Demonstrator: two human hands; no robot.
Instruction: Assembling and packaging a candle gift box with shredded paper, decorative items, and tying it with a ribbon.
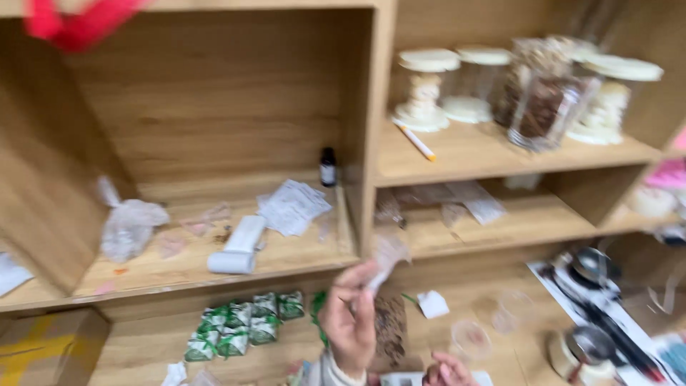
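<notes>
My left hand point(350, 318) is raised in front of the wooden shelf unit, fingers pinched on a small clear plastic bag point(387, 254) that sticks up from them. My right hand point(446, 372) shows only partly at the bottom edge, low over the counter; what it holds cannot be made out. Just behind my left hand lies a dark brown slab point(390, 329) on the wooden counter. The whole picture is blurred by motion.
A roll of white paper point(237, 246), crumpled papers point(293, 206), a small dark bottle point(327, 166) and a plastic bag point(130, 227) lie in the left compartment. Glass jars point(547, 96) stand on the upper right shelf. Several green packets point(243, 323) and metal scoops point(593, 266) sit on the counter.
</notes>
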